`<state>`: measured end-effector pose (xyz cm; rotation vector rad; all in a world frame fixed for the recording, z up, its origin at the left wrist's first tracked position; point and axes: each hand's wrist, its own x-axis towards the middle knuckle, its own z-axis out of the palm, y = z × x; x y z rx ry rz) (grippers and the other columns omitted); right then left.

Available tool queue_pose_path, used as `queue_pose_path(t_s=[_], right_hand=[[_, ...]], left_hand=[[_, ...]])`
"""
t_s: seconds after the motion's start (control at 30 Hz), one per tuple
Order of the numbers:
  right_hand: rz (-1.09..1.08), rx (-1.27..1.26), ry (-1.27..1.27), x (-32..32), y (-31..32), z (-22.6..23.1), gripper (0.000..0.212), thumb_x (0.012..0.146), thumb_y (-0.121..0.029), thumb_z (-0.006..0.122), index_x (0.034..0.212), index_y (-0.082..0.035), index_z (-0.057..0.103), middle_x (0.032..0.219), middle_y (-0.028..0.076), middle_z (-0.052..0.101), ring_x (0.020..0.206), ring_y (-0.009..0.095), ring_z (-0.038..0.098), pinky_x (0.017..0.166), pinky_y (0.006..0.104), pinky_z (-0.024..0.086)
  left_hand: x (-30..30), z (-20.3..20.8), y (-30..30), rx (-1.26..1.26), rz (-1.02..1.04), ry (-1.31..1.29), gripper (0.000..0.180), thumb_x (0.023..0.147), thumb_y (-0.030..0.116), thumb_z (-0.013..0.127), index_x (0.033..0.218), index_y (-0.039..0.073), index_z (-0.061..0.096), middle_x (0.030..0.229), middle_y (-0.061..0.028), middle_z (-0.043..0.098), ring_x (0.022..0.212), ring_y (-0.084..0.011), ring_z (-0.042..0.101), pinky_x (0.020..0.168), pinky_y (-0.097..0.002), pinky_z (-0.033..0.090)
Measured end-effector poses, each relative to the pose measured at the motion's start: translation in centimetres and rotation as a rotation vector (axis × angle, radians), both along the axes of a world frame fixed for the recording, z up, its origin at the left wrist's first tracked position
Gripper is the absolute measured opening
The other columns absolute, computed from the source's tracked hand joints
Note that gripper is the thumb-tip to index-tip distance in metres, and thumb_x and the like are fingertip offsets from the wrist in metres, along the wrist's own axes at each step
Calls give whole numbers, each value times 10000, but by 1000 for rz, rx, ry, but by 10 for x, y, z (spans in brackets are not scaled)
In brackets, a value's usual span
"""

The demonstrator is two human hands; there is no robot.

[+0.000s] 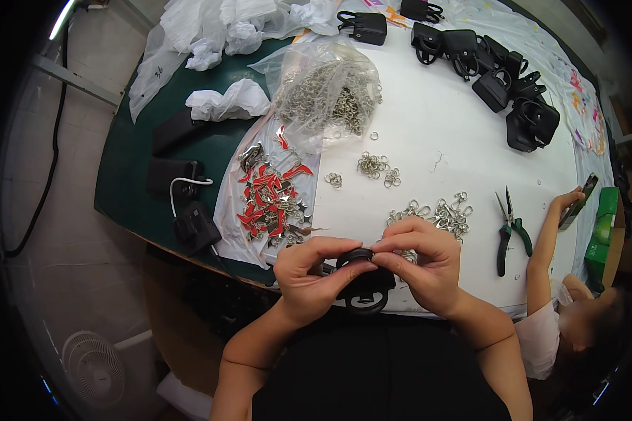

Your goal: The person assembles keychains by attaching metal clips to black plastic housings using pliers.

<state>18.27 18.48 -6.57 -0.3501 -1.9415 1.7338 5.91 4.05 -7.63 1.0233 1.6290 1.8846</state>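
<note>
A small black handbag [373, 282] with looped handles hangs at the table's near edge between my two hands. My left hand [306, 277] pinches one black handle [353, 257] between thumb and fingers. My right hand [426, 265] pinches the right side of that handle; any small part between its fingertips is too hidden to make out. Just beyond my hands lie silver swivel clasps [453, 217] and, farther off, loose silver rings [373, 166]. Red and silver shoe-shaped charms [268, 200] are heaped to the left.
Green-handled pliers [505, 235] lie right. A clear bag of metal chain pieces [323, 91] sits at the back. Several black mini bags [532, 125] crowd the back right. Another person's hand [570, 199] holds a phone [581, 199] beside a green box [602, 238]. A charger [196, 224] sits left.
</note>
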Motion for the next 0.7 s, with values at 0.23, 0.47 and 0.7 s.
queue_pose_path(t_s=[0.23, 0.47, 0.7], right_hand=[[9, 312, 122, -3, 9, -2, 230, 758, -21, 809, 980, -37, 750, 881, 69, 679, 761, 155, 630, 625, 263, 506], [20, 215, 143, 0, 10, -5, 196, 743, -34, 829, 912, -17, 730, 876, 87, 676, 739, 158, 633, 617, 265, 504], [7, 145, 120, 2, 9, -9, 179, 738, -54, 841, 840, -18, 699, 836, 92, 674, 707, 159, 638, 612, 262, 497]], left_hand=[[2, 13, -2, -90, 46, 181, 292, 769, -63, 790, 1041, -47, 687, 924, -145, 735, 805, -173, 722, 711, -259, 571], [2, 25, 1, -10, -20, 514, 294, 809, -25, 771, 1075, -48, 646, 936, -188, 722, 817, -257, 729, 719, -318, 579], [-1, 26, 2, 8, -57, 591, 312, 812, 14, 777, 1089, -29, 640, 916, -187, 725, 803, -289, 732, 706, -332, 581]])
